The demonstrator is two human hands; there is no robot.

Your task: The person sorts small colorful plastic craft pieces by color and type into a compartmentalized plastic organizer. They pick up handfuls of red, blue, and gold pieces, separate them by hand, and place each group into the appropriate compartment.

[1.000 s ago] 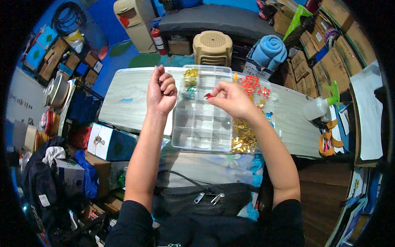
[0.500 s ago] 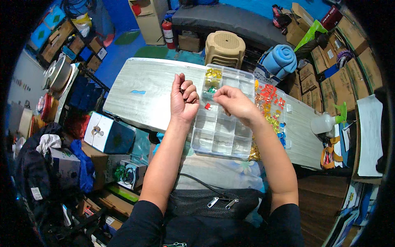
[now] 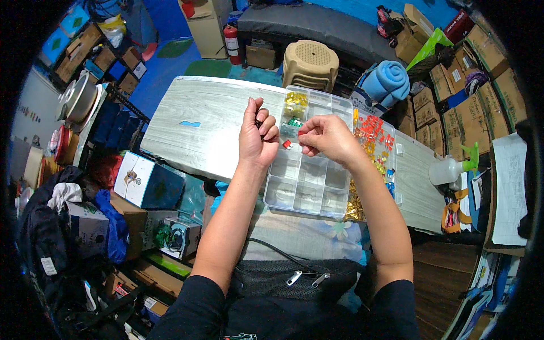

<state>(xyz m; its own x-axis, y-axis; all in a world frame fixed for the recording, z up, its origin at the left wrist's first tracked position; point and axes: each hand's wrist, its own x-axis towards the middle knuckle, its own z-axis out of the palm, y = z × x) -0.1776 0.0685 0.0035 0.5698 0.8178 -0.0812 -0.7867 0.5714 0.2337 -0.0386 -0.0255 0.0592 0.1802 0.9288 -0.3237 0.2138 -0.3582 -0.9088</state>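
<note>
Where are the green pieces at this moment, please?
In the head view, the green pieces lie in the clear box, left column, below the yellow pieces and left of the right hand.

Rear wall [image 3: 368, 8] blue; dark grey padded bench [image 3: 317, 25] runs along it, stacked tan plastic stools [image 3: 311, 55] in front, red fire extinguisher [image 3: 232, 44] near bench's left end, green mats [image 3: 208, 68] on blue floor [image 3: 164, 73].
</note>
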